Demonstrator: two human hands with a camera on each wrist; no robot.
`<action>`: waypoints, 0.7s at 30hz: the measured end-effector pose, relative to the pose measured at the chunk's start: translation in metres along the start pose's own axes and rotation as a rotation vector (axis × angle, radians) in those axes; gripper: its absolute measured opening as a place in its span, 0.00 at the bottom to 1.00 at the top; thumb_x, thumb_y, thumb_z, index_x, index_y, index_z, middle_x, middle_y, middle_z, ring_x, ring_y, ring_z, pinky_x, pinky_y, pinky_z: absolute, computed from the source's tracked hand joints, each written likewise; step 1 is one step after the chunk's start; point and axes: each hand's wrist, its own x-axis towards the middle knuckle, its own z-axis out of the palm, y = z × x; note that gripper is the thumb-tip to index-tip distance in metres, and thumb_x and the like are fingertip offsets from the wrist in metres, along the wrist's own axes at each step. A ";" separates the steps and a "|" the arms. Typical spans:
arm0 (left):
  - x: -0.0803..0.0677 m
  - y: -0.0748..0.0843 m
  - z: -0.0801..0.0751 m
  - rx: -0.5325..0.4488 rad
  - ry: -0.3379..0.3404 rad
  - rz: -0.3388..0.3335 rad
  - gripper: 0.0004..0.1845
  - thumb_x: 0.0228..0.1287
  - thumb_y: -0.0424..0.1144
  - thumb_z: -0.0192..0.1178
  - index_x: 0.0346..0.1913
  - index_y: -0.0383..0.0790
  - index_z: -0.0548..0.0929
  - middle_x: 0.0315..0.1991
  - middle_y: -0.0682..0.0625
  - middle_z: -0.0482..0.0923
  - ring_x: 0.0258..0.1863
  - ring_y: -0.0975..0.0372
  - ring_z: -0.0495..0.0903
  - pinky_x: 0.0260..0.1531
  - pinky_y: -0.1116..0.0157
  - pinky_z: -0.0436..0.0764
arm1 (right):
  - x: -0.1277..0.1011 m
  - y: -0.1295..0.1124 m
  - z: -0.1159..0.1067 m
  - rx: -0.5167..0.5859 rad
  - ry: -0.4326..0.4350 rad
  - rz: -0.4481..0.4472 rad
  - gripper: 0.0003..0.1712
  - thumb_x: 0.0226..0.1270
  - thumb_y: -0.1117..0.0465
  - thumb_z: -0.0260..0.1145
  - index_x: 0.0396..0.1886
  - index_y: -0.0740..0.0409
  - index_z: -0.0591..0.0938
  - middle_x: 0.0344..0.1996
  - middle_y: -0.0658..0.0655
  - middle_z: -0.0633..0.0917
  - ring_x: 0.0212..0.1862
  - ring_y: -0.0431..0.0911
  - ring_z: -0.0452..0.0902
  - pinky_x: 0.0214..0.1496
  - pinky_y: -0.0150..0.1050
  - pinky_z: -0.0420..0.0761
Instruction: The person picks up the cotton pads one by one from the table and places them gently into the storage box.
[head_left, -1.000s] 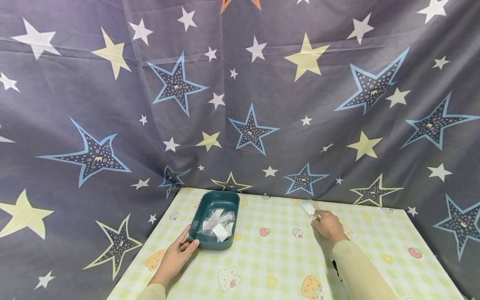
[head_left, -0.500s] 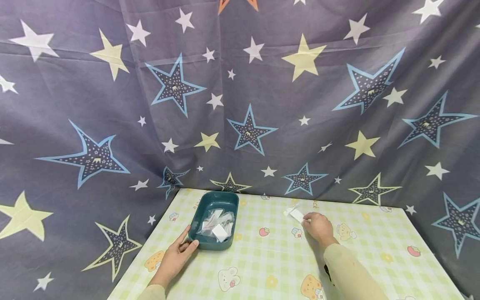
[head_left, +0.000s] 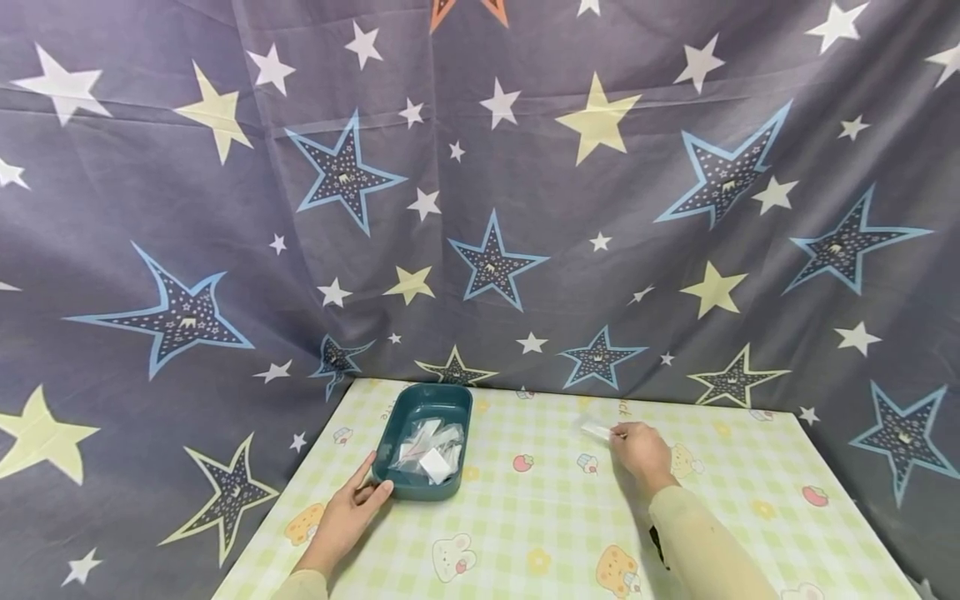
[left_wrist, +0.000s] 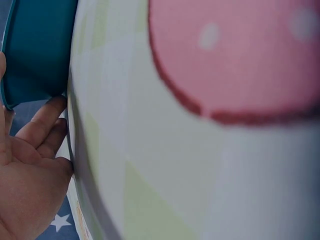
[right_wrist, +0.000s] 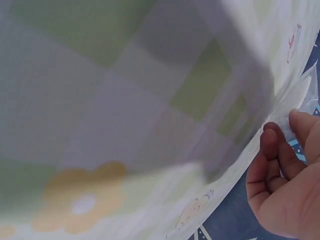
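Green-checked tablecloth [head_left: 540,508] with little cartoon prints is spread over the table, and a star-patterned sheet [head_left: 480,208] is hung up right behind it as a backdrop. Nearest to the camera, two pale sleeves can be seen coming in from the bottom edge. On the left, the left hand [head_left: 351,512] is laid against the near end of a teal tray [head_left: 390,467]; its fingers are fairly straight and relaxed, with the thumb pressed on the tray's corner, so nothing is actually gripped. A few clear plastic packets [head_left: 429,448] are piled inside the tray. A bit further back and over to the right, a small clear packet [head_left: 596,430] is pinched between the fingertips of the right hand [head_left: 637,450], low over the cloth and well apart from the tray. From the right wrist view the crinkly packet [right_wrist: 302,102] is seen caught between curled fingers [right_wrist: 280,150] and thumb.
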 end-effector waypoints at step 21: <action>0.002 0.001 0.002 0.003 0.000 0.002 0.48 0.73 0.71 0.60 0.88 0.62 0.53 0.78 0.30 0.67 0.75 0.41 0.74 0.71 0.43 0.79 | 0.000 0.001 -0.023 0.110 0.010 0.029 0.18 0.78 0.54 0.64 0.57 0.55 0.91 0.45 0.58 0.95 0.41 0.52 0.89 0.37 0.46 0.83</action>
